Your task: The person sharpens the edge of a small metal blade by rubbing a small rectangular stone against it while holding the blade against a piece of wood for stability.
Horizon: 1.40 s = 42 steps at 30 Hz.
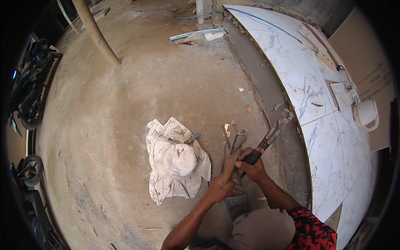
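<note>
Low in the centre-right of the head view, my left hand (221, 187) is closed round the wooden handle (230, 166) of a tool whose metal head (240, 135) points upward. Just above and right of it, my right hand (252, 166) grips a black-handled metal tool (266, 141) with red bands, with its thumb at the wooden handle. Dark strips (223, 158) lie or stand beside the hands; their lower ends are hidden. A dirty white cloth (160, 183) with a rounded lump lies on the concrete left of my hands. My sandalled foot (236, 204) shows below them.
A trench-like grey strip (271, 91) borders raised marble tiles (321, 154) on the right, which carry a white jug (361, 116) and hand tools. A bamboo pole (96, 33) rises at back left. Motorbikes (31, 83) line the left. A blue hose (175, 17) crosses behind.
</note>
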Available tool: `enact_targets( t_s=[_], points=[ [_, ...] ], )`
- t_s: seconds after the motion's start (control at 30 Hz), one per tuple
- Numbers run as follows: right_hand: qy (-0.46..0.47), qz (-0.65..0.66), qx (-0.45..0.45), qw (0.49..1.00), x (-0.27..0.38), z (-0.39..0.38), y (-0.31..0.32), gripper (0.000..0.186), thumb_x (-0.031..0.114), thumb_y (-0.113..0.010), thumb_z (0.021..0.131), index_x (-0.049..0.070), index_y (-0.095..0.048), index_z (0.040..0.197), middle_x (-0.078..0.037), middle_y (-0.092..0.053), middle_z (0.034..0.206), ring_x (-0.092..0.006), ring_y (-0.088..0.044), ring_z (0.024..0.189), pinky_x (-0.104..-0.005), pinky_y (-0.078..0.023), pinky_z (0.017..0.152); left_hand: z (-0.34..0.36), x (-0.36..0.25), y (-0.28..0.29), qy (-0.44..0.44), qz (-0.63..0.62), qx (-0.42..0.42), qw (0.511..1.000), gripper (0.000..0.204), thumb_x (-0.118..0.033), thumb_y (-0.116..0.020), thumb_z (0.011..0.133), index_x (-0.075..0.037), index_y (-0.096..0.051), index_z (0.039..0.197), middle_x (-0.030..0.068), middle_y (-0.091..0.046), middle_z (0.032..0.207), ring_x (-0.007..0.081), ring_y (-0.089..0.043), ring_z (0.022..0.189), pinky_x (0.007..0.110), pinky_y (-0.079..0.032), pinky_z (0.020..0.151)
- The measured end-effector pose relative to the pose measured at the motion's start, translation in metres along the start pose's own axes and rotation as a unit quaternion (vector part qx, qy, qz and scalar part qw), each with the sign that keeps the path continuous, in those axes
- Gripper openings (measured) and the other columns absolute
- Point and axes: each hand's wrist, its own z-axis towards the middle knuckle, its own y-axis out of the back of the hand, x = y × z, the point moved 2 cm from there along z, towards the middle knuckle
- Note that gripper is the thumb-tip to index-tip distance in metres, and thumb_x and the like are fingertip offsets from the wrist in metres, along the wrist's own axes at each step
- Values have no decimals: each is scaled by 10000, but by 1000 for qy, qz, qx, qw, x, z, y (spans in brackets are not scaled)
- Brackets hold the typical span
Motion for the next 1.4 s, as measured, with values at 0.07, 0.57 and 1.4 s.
enact_targets(
  t_s=[0.07,0.57,1.4],
  points=[
    [-11,12,-12,1000,-10,-1,3,179,66,-687,835,44,-524,908,-86,-622,957,-139,-579,876,-306,-467,793,0,-2,-1,0,18,-5,1000,246,-245,-602,885,-25,-631,991,60,-632,737,126,-625,658,284,-488,594],
    [-85,148,9,985,-10,1,1,470,48,-637,848,-15,-431,1266,-253,-484,1338,-368,-567,1158,-491,-479,972,-4,-4,-10,3,133,-129,983,397,-339,-617,859,24,-549,1005,231,-658,758,379,-683,701,435,-520,639],
    [-143,-434,-68,887,-14,-20,50,196,228,-645,905,39,-589,914,-95,-607,731,-199,-626,647,-346,-489,621,0,-11,-9,92,-231,-19,968,405,-161,-701,815,42,-462,1070,83,-571,844,132,-582,578,259,-506,510]
  ],
)
